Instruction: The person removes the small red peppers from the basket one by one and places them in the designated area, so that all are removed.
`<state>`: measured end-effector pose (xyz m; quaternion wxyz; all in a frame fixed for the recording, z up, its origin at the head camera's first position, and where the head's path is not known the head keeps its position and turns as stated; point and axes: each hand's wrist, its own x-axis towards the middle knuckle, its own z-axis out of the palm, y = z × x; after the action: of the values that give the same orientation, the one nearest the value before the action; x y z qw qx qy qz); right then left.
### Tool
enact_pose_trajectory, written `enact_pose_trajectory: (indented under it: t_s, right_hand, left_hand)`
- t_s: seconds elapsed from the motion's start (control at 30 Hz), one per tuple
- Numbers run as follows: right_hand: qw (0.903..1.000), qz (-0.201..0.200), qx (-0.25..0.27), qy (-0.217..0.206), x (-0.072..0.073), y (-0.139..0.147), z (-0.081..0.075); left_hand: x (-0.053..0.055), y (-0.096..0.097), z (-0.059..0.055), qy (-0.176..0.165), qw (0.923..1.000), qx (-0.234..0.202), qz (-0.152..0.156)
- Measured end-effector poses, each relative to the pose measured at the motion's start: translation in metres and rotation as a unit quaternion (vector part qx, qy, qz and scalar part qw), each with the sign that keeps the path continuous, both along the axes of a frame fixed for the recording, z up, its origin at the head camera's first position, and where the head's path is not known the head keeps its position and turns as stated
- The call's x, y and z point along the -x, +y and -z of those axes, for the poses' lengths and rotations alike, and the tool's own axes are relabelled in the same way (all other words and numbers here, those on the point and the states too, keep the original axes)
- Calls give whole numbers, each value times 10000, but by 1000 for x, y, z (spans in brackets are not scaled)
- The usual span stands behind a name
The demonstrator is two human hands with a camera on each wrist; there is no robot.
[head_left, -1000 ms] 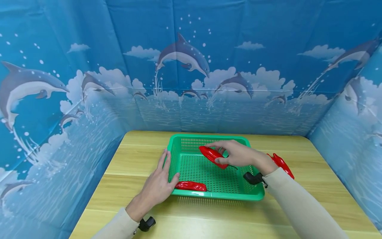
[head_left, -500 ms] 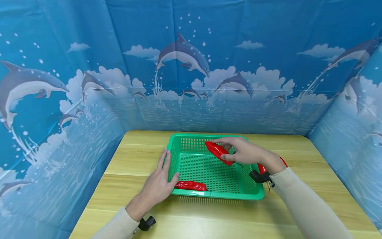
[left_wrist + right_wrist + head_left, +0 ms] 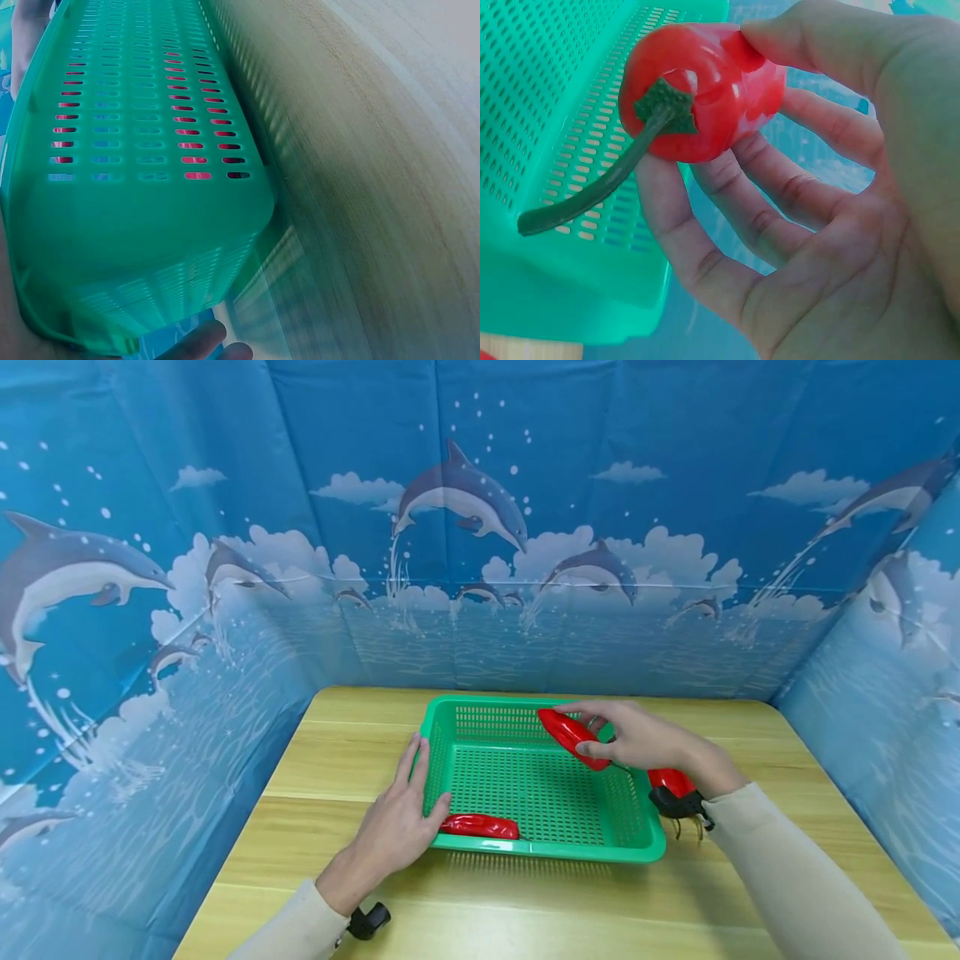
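Observation:
A glossy red chili pepper [image 3: 573,739] is pinched between the thumb and fingers of my right hand [image 3: 637,732], held over the back right part of the green plastic basket [image 3: 551,850]. Its curved green stem [image 3: 604,187] shows in the right wrist view. My left hand [image 3: 396,822] rests at the basket's left side with its fingers extended; in the left wrist view its fingertips [image 3: 202,341] show beyond the basket's corner. Inside the basket, along the front wall, lies another red pepper [image 3: 480,827], its left end next to my left thumb.
On the wooden table [image 3: 765,827], right of the basket, more red pepper [image 3: 670,781] shows, partly hidden by my right wrist; thin stems stick out below. A blue dolphin-print cloth [image 3: 465,635] stands behind the table and along both sides.
My right hand has moved to the right and slightly back with the pepper, toward the basket's right wall. Its wrist now covers more of the red pepper on the table. My left hand stays put.

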<state>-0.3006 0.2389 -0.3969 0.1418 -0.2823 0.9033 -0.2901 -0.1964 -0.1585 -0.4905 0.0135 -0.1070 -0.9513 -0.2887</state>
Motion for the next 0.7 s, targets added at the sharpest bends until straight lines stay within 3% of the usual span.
enact_pose_trajectory:
  t_s: [0.7]
  right_hand:
    - [9978,250,-75,611,-9,45,-7]
  left_hand:
    - [-3,-1,0,58,10000,75,-6]
